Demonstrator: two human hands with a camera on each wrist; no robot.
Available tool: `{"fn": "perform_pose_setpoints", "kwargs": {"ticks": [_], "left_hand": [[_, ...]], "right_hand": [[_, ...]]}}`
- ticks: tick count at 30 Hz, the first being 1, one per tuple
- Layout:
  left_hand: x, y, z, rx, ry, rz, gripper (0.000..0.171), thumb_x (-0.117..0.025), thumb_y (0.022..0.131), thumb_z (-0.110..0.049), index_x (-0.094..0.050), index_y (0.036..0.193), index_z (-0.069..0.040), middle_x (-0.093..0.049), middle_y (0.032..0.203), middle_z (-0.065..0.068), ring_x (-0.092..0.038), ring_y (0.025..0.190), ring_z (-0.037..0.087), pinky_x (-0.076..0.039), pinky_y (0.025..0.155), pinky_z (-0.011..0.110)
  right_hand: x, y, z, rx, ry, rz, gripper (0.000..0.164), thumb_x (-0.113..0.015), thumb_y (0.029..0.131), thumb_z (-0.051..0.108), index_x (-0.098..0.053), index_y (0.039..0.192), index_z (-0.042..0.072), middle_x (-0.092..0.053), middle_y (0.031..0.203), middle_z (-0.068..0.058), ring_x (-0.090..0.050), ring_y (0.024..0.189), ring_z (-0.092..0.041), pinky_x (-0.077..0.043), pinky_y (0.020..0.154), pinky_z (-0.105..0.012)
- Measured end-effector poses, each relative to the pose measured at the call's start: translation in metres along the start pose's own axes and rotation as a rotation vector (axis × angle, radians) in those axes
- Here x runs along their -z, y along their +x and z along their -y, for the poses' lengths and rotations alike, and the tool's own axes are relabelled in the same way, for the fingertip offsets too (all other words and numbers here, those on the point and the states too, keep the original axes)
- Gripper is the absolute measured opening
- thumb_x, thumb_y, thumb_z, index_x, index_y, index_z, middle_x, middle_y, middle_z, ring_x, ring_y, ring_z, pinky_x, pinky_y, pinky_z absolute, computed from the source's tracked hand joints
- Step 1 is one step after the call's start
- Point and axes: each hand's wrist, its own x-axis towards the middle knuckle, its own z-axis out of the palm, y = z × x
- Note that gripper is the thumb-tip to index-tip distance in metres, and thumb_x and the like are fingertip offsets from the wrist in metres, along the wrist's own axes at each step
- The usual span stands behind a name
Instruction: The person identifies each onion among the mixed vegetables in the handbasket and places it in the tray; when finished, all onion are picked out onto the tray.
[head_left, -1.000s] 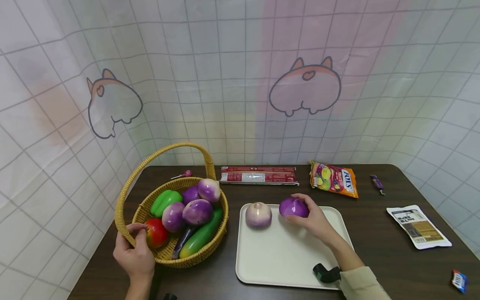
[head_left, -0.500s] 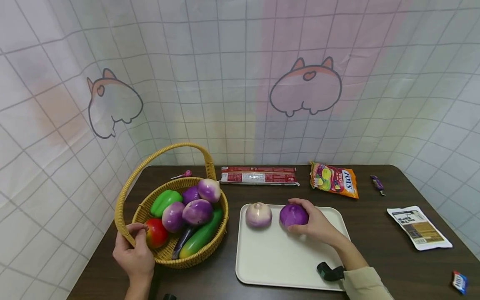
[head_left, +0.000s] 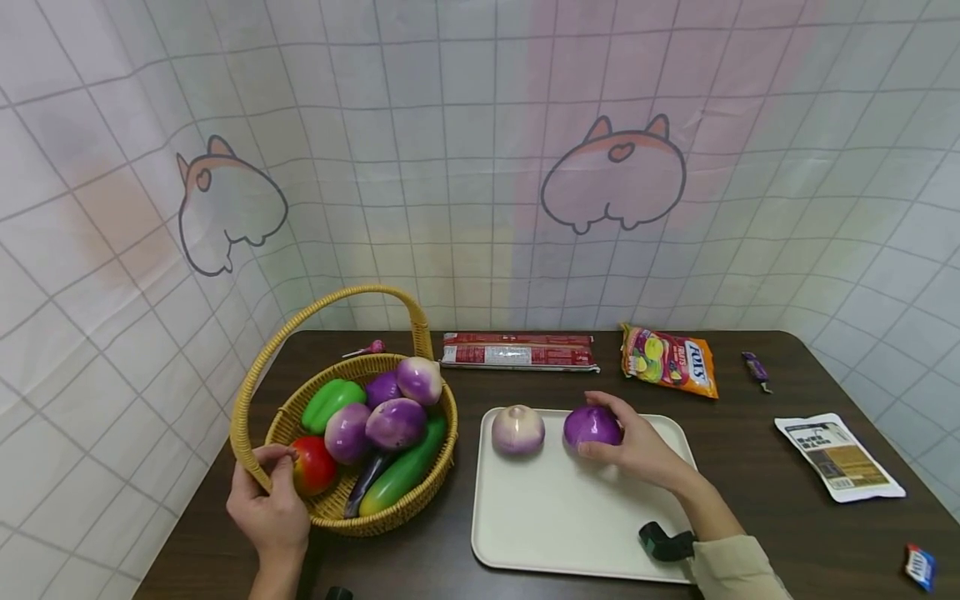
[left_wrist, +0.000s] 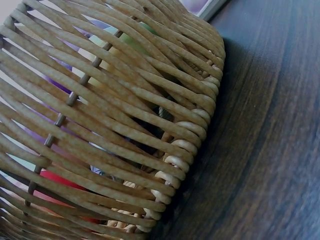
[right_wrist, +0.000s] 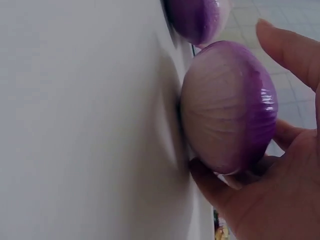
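My left hand (head_left: 270, 502) grips the lower end of the handle of a yellow wicker basket (head_left: 420, 508), whose woven side (left_wrist: 115, 100) fills much of the left wrist view. A purple onion (head_left: 592, 425) sits on the cream tray (head_left: 555, 525), with the fingers of my right hand (head_left: 637, 446) curled round its far side. In the right wrist view, the thumb (right_wrist: 290, 50) is apart from this onion (right_wrist: 227, 107), while fingertips touch its lower edge. A paler onion (head_left: 518, 430) stands to its left on the tray.
Inside the basket are a green pepper (head_left: 332, 405), a red fruit (head_left: 313, 467), a dark eggplant (head_left: 367, 485), a green cucumber-like vegetable (head_left: 405, 479) and several purple-white vegetables (head_left: 396, 423). Behind the tray lie a red packet (head_left: 519, 352) and a candy bag (head_left: 669, 358). A white pouch (head_left: 838, 457) lies right.
The purple onion was lowered onto the tray, then shifted slightly right with my right hand. My left hand and the basket have stayed put.
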Motion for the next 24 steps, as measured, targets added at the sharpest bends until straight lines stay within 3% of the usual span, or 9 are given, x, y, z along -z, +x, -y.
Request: {"fn": "perform_pose_setpoints", "kwargs": {"ticks": [9, 14, 18, 22, 24], "left_hand": [[0.004, 0.001, 0.016, 0.014, 0.023, -0.001, 0.009, -0.052, 0.084, 0.015, -0.057, 0.088, 0.022, -0.063, 0.076, -0.003, -0.060, 0.074, 0.006, -0.045, 0.073, 0.018], [0.007, 0.002, 0.027, 0.012, 0.025, -0.006, 0.008, -0.053, 0.083, 0.016, -0.058, 0.088, 0.021, -0.063, 0.076, -0.002, -0.060, 0.074, 0.007, -0.046, 0.072, 0.018], [0.005, 0.001, 0.021, 0.010, -0.006, 0.003, 0.009, -0.051, 0.082, 0.017, -0.056, 0.088, 0.022, -0.063, 0.075, 0.002, -0.059, 0.072, 0.011, -0.046, 0.070, 0.019], [0.002, 0.000, 0.011, 0.001, -0.029, 0.007, 0.010, -0.050, 0.082, 0.018, -0.055, 0.087, 0.024, -0.062, 0.075, 0.004, -0.058, 0.072, 0.012, -0.045, 0.069, 0.020], [0.003, 0.000, 0.015, 0.002, -0.022, 0.005, 0.010, -0.050, 0.081, 0.018, -0.055, 0.088, 0.023, -0.063, 0.076, 0.003, -0.058, 0.072, 0.012, -0.045, 0.069, 0.020]], "right_hand": [[0.014, -0.001, 0.022, 0.018, -0.043, -0.117, 0.064, -0.064, 0.094, 0.033, -0.038, 0.145, 0.003, -0.041, 0.146, -0.021, -0.036, 0.135, -0.045, -0.033, 0.106, -0.059], [0.014, -0.003, 0.050, 0.018, 0.037, -0.190, 0.053, -0.056, 0.099, 0.032, -0.042, 0.143, 0.007, -0.045, 0.146, -0.016, -0.042, 0.133, -0.039, -0.036, 0.106, -0.055], [0.001, -0.002, 0.070, 0.065, 0.123, -0.199, 0.044, -0.058, 0.098, 0.026, -0.049, 0.138, 0.009, -0.052, 0.140, -0.011, -0.049, 0.127, -0.032, -0.042, 0.103, -0.048], [-0.026, 0.007, 0.085, 0.152, 0.177, -0.171, 0.038, -0.063, 0.095, 0.017, -0.055, 0.131, 0.006, -0.057, 0.133, -0.012, -0.056, 0.119, -0.029, -0.047, 0.097, -0.044], [-0.043, 0.013, 0.094, 0.181, 0.199, -0.140, 0.038, -0.065, 0.093, 0.016, -0.057, 0.129, 0.005, -0.058, 0.131, -0.012, -0.057, 0.117, -0.029, -0.048, 0.096, -0.045]]}}
